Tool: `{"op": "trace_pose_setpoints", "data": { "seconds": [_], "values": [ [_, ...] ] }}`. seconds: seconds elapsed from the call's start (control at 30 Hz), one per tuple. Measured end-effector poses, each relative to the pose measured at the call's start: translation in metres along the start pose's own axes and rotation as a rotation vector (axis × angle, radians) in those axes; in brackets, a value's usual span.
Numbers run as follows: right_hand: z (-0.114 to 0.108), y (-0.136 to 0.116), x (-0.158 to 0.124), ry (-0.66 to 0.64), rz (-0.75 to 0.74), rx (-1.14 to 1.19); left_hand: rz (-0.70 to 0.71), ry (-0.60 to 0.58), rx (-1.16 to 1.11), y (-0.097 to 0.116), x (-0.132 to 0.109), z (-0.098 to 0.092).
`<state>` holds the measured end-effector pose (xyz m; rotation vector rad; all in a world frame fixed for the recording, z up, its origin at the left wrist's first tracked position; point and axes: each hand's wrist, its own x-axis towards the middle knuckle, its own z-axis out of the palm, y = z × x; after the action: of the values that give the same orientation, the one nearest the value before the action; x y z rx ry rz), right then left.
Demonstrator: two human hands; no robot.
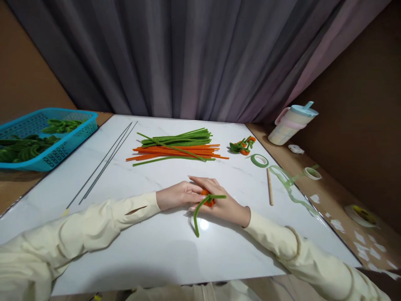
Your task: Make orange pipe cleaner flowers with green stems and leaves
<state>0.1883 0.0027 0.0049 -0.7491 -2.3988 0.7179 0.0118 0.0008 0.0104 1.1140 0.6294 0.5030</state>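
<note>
My left hand (178,195) and my right hand (221,200) meet at the middle of the white marble table (150,246). Both have their fingers closed round a small orange pipe-cleaner coil (207,198) with a green pipe cleaner (198,217) wound on it. The green stem curves down toward me and a short end sticks out to the right over my right hand. Behind my hands lies a pile of straight green and orange pipe cleaners (177,149).
Two thin metal wires (103,163) lie at the left. A blue basket (46,136) with green coils stands far left. Finished small flowers (242,146), green tape rolls (259,160), a wooden stick (270,186) and a lidded cup (293,123) sit at the right.
</note>
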Motion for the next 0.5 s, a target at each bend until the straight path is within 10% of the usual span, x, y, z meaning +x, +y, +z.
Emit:
{"op": "trace_pose_setpoints", "data": {
  "seconds": [0.5],
  "values": [
    [-0.0096, 0.0001, 0.0024, -0.1, -0.115, -0.092, 0.11, -0.105, 0.266, 0.0016, -0.0006, -0.0038]
  ]
}}
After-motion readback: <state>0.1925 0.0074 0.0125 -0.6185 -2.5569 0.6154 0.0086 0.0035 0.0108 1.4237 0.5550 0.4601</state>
